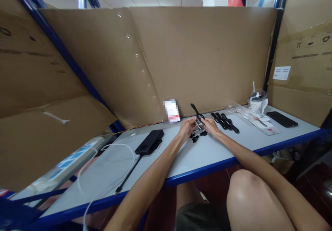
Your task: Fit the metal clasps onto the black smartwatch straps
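Near the middle of the table, my left hand [187, 128] and my right hand [210, 125] meet with fingers pinched together. Between them stands a long, narrow black piece [196, 109], tilted with its thin end up and to the left. My right fingers grip its lower end. A small clear or silvery item [199, 124] shows at my left fingertips; its kind is too small to make out. Just below lie small black parts [195, 139]. Several long black pieces [225, 122] of similar look lie side by side to the right of my right hand.
A black power bank-like box [149, 142] with a cable lies left of my arms, beside a white cable [129, 148]. Farther right are plastic bags [243, 113], a cup [256, 103] and a phone [282, 119]. Cardboard walls [202, 58] enclose the table [186, 158].
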Demonstrator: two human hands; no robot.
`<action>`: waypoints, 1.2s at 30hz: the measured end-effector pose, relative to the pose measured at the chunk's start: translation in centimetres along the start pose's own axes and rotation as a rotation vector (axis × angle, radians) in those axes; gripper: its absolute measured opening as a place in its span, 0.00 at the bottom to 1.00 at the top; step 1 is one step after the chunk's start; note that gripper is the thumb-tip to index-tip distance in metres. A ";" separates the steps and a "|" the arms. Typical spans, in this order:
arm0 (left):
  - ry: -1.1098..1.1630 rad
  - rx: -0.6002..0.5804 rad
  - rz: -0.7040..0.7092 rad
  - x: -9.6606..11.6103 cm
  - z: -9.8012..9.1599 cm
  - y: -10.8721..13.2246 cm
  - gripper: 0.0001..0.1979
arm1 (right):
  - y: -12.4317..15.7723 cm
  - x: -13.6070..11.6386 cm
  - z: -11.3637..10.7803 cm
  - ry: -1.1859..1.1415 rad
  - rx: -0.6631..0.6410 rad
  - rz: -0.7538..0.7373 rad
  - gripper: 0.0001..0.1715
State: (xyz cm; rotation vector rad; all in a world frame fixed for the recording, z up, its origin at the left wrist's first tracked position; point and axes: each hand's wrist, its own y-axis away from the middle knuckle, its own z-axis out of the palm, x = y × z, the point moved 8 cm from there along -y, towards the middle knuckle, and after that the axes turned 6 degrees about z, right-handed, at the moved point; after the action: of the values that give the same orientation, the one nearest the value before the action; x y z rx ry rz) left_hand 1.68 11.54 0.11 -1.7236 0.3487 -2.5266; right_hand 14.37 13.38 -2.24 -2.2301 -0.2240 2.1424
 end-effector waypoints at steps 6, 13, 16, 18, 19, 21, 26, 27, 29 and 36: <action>-0.169 -0.030 0.022 0.5 0.5 0.4 0.16 | 0.5 -1.7 -1.2 0.222 0.164 -0.168 0.25; -0.354 -0.103 0.084 0.7 0.9 0.7 0.17 | 1.1 -2.3 -0.9 0.276 0.149 -0.205 0.25; -0.392 -0.106 0.119 0.9 1.0 0.7 0.17 | 1.5 -2.6 -0.7 0.272 0.125 -0.205 0.25; -0.399 -0.102 0.134 0.9 0.9 0.6 0.16 | 1.7 -2.8 -0.6 0.270 0.102 -0.217 0.25; -0.398 -0.097 0.136 0.8 0.8 0.6 0.16 | 1.8 -2.9 -0.5 0.266 0.093 -0.224 0.24; -0.394 -0.088 0.134 0.8 0.7 0.5 0.16 | 1.8 -2.9 -0.6 0.255 0.081 -0.231 0.23; -0.391 -0.089 0.128 0.9 0.8 0.7 0.16 | 1.3 -2.3 -0.3 0.249 0.029 -0.202 0.24; -0.386 -0.091 0.129 0.9 0.9 0.8 0.16 | 1.2 -2.2 -0.3 0.246 0.020 -0.198 0.24; -0.373 -0.092 0.131 1.0 1.0 0.9 0.16 | 1.0 -2.0 -0.1 0.241 0.004 -0.194 0.24; -0.376 -0.110 0.110 0.9 1.2 1.0 0.16 | 0.9 -2.0 -0.1 0.273 0.002 -0.207 0.23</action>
State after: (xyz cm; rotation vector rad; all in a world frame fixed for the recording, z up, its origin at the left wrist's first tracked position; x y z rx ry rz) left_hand 2.39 10.23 1.10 -2.1009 0.5443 -2.0838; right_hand 14.42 12.27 -0.34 -2.3478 -0.4185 1.7152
